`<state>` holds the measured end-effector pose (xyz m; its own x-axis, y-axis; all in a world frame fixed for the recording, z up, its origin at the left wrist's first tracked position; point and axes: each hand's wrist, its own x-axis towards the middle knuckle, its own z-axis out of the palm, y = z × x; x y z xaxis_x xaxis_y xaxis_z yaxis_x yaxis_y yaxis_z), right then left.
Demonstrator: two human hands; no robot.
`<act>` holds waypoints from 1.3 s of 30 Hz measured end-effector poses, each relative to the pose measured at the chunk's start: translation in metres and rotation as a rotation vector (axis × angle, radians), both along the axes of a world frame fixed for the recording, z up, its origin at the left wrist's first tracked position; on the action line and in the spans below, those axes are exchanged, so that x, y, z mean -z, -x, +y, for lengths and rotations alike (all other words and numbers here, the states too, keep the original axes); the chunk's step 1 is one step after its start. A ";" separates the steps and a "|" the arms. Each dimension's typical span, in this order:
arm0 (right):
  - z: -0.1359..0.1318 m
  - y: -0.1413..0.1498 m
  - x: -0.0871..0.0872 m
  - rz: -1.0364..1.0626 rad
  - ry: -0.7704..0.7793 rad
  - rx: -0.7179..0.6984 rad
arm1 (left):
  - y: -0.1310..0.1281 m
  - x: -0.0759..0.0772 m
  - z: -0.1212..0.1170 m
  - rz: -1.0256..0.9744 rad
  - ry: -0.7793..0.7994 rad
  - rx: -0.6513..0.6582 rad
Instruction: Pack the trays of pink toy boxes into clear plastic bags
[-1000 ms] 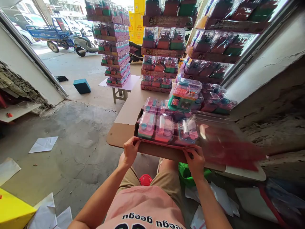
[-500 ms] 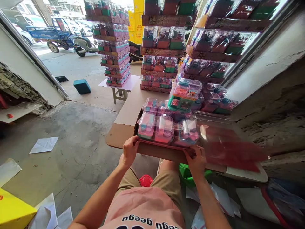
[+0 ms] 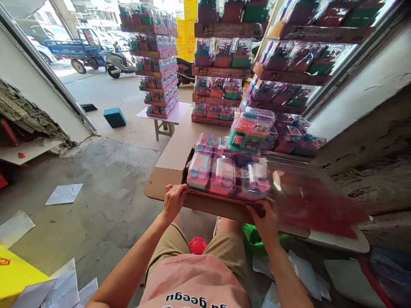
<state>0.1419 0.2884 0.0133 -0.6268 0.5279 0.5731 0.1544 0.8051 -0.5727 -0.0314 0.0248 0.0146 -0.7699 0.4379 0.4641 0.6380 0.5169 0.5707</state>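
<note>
Toy packs (image 3: 224,175) in clear plastic sit in a shallow cardboard tray (image 3: 221,204) at the near edge of the surface (image 3: 160,184), each hand, left (image 3: 174,201) and right (image 3: 267,219), closing its grip on a front corner to keep it level.

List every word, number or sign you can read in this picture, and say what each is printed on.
"u geegu", seen upside down and cut off at the picture's edge: on the pink shirt.
Dark printed strips on the tray fronts of the stacked toy trays: too blurred to read.
Label on the green toy box: too small to read.
Orange mark on the yellow box: a logo, no readable letters.
</note>
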 end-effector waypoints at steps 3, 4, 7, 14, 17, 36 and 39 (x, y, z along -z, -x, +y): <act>-0.004 0.006 0.004 0.006 -0.040 0.098 | -0.003 0.001 0.005 0.001 0.052 -0.115; -0.005 0.007 0.005 0.006 -0.049 0.119 | -0.003 0.001 0.007 -0.008 0.053 -0.137; -0.005 0.008 0.002 -0.001 -0.107 0.106 | 0.000 0.000 0.009 -0.043 0.000 -0.099; -0.026 0.005 -0.004 0.045 -0.185 -0.007 | 0.031 -0.005 -0.001 -0.103 -0.062 -0.052; -0.048 0.005 -0.004 0.045 -0.150 -0.038 | 0.032 -0.002 0.004 -0.127 -0.131 -0.199; -0.064 0.006 -0.003 0.051 -0.145 -0.116 | -0.109 -0.015 0.096 -0.826 -0.470 0.033; -0.062 0.006 0.003 0.053 -0.108 -0.104 | -0.122 -0.020 0.096 -0.851 -0.458 0.101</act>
<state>0.1360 0.2264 0.0108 -0.6422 0.3951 0.6569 0.0389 0.8726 -0.4868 0.0906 0.1206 0.0343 -0.8955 0.4361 -0.0884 -0.0519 0.0950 0.9941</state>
